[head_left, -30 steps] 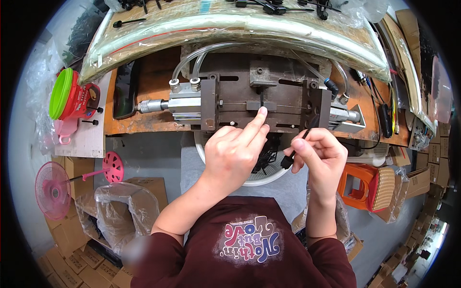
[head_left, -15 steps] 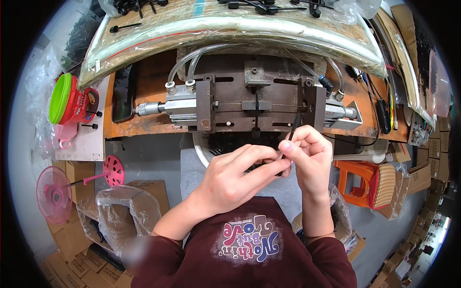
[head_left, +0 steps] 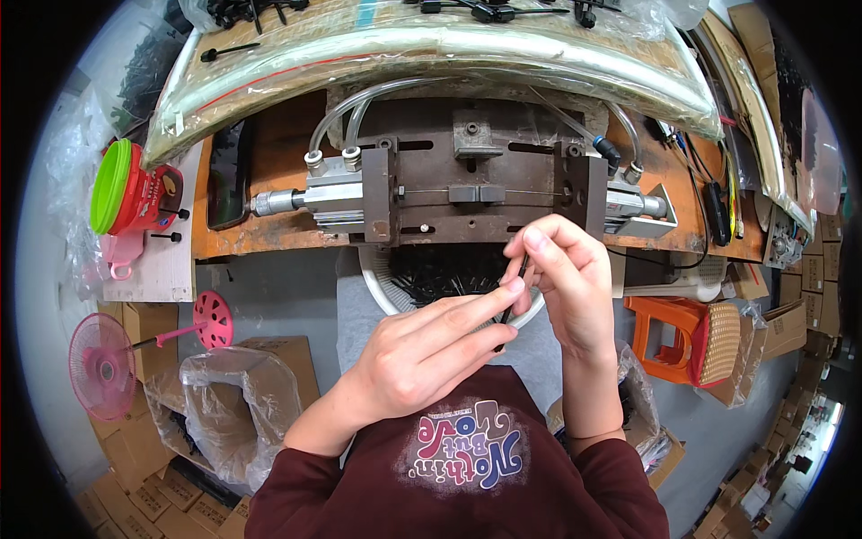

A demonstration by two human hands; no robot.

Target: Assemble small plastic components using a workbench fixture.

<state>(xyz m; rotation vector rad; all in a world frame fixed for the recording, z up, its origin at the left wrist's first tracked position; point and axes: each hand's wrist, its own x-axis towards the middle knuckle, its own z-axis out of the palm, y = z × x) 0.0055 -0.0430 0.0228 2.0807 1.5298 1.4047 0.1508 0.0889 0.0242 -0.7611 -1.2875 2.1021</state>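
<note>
A slim black cable tie (head_left: 513,294) slants between my two hands, in front of the bench. My right hand (head_left: 569,286) pinches its upper part between thumb and fingers. My left hand (head_left: 417,355) closes its fingertips on the lower part. Just beyond my hands stands a dark metal fixture (head_left: 440,220). Its two small grey jaws (head_left: 477,194) face each other at the centre on a thin rod, with a narrow gap and no tie across them. Under the fixture's front edge, partly behind my hands, a white basket (head_left: 382,289) holds many black ties.
Air cylinders (head_left: 334,199) with clear hoses flank the fixture on the wooden bench (head_left: 269,238). A plastic-covered board (head_left: 431,54) with black ties overhangs the back. A red tub (head_left: 148,193) stands left, near a pink fan (head_left: 101,364); an orange stool (head_left: 660,337) is right.
The black tie that lay across the fixture's jaws is gone from there, and the jaws now show a gap. Both hands moved slightly left, the right also up, with the held tie.
</note>
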